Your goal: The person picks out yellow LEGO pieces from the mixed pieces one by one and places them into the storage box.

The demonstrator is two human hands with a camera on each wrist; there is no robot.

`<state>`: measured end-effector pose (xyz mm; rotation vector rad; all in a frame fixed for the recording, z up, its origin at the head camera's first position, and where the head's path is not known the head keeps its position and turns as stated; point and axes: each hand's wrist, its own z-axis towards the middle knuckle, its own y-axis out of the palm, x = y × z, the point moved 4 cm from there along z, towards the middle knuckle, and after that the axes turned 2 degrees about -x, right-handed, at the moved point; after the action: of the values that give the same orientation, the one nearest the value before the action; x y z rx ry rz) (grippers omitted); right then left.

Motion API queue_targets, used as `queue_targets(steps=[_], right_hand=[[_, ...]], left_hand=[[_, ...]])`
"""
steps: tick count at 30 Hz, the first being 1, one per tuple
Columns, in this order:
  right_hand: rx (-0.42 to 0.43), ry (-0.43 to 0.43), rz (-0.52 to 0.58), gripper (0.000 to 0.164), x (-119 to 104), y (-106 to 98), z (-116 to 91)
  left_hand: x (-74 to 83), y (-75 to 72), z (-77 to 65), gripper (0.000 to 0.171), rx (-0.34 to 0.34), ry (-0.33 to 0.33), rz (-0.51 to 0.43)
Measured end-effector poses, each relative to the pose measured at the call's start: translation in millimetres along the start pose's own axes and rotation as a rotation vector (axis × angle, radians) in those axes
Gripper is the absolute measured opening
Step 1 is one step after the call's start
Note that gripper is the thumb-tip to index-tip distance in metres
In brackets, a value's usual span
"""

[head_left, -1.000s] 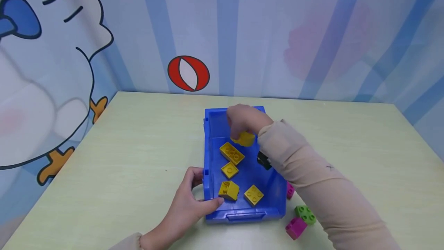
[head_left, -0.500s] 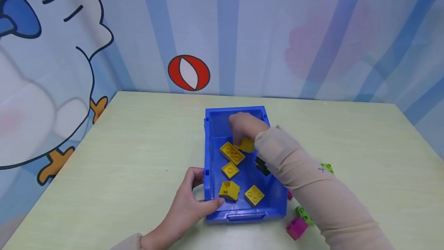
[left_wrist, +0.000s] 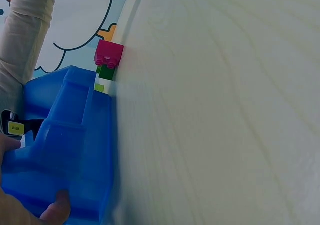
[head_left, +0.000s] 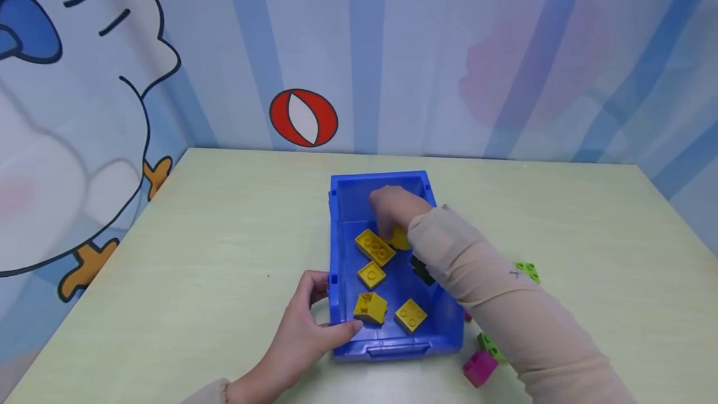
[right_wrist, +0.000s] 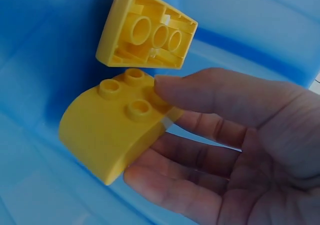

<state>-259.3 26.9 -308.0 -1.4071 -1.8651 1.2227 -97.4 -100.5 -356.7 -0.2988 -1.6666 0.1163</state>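
Observation:
A blue bin (head_left: 334, 229) stands on the table, holding several yellow bricks. My left hand (head_left: 305, 332) grips its near left corner, thumb over the rim and fingers outside the wall. Inside the bin, my right hand (head_left: 397, 206) pinches a curved yellow brick (right_wrist: 107, 130); the thumb lies by its studs, the fingers under it. Right beside it is a longer yellow brick (head_left: 375, 248), hollow underside showing in the right wrist view. Nearer the front lie a small yellow brick (head_left: 372, 274), a sloped yellow brick (head_left: 370, 308) and a square yellow brick (head_left: 411, 315).
Right of the bin on the table (head_left: 235, 235) lie a magenta brick (head_left: 480, 368), a green brick (head_left: 491, 348) and a lime brick (head_left: 528, 272), the latter two partly behind my right sleeve (head_left: 505, 298). A patterned wall (head_left: 421, 48) closes off the back.
My right hand has lowered the curved yellow brick and brought it slightly nearer, beside the longer brick. The right sleeve shifted, uncovering the lime brick. The left hand has stayed put.

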Motion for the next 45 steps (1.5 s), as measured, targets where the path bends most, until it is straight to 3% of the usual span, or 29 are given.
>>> queue_targets(steps=[10, 27, 45], right_hand=[[-0.023, 0.042, -0.003, 0.039, -1.3, 5.3, 0.6], [-0.024, 0.029, -0.107, 0.043, -2.5, 4.5, 3.5], [-0.012, 0.039, -0.083, 0.044, -2.2, 5.1, 3.3]], left_hand=[[-2.0, 0.2, -1.1, 0.065, 0.003, -0.004, 0.005], [-0.7, -0.7, -0.2, 0.064, -0.001, 0.004, -0.003], [-0.5, -1.3, 0.0, 0.064, 0.004, 0.005, 0.017]])
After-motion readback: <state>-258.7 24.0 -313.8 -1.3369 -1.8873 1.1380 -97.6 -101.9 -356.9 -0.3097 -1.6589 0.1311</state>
